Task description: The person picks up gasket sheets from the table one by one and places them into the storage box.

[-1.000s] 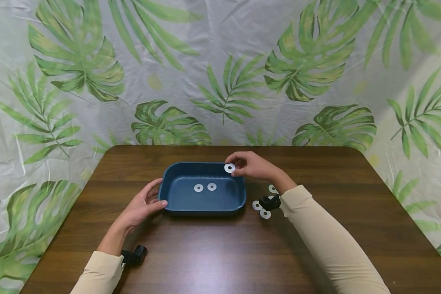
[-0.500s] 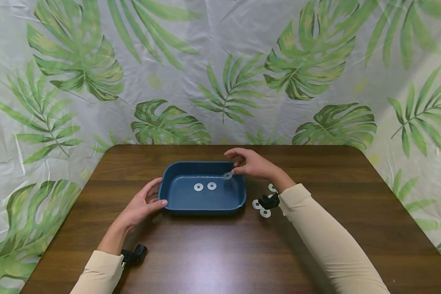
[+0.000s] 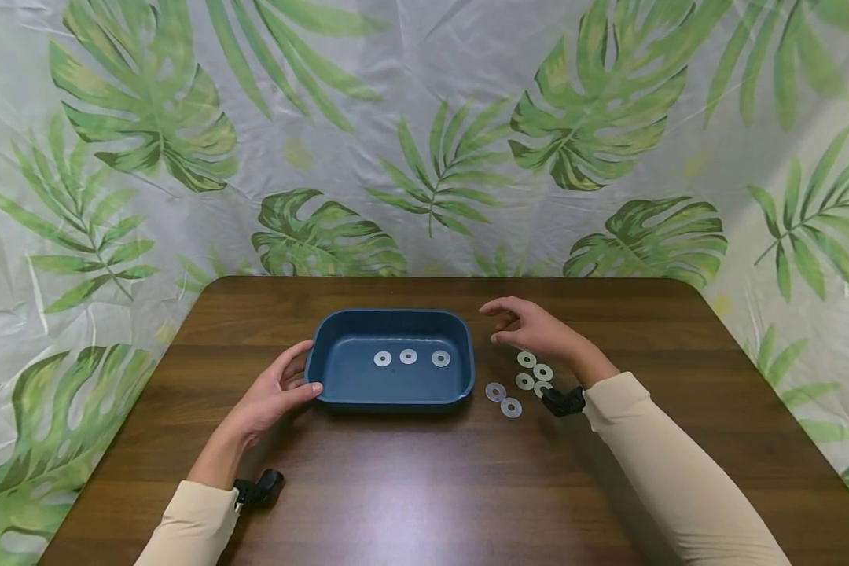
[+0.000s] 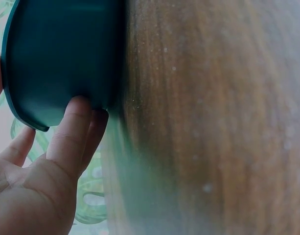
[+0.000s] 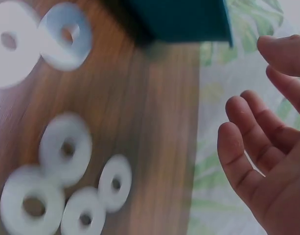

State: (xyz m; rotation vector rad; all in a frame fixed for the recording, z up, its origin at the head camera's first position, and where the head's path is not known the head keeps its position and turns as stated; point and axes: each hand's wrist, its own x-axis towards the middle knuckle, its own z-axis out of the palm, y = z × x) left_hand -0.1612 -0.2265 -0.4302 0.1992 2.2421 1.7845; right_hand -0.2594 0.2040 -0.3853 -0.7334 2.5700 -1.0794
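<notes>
My left hand (image 3: pixel 272 397) holds the left end of a dark blue rectangular tray (image 3: pixel 396 402), its thumb at the rim and fingers along the outer side wall. In the left wrist view the fingertips (image 4: pixel 79 110) lie against that wall (image 4: pixel 52 58). Three flat washers, among them a right-hand washer (image 3: pixel 441 358), lie in a row inside the tray. My right hand (image 3: pixel 534 326) is in the air right of the tray with nothing in it, fingers loosely bent and apart. Below it, several whitish washers (image 3: pixel 525 381) lie on the table.
The brown wooden table (image 3: pixel 410 487) reaches back to a leaf-patterned cloth (image 3: pixel 439 141). A bluish washer (image 3: pixel 496 392) and another washer (image 3: pixel 512 407) lie nearest the tray's front right corner. A black wrist camera (image 3: pixel 563 401) overlaps one loose washer.
My right hand has released a washer, which now lies at the right of the row inside the tray. That hand has moved right, out of the tray. The left hand stays put.
</notes>
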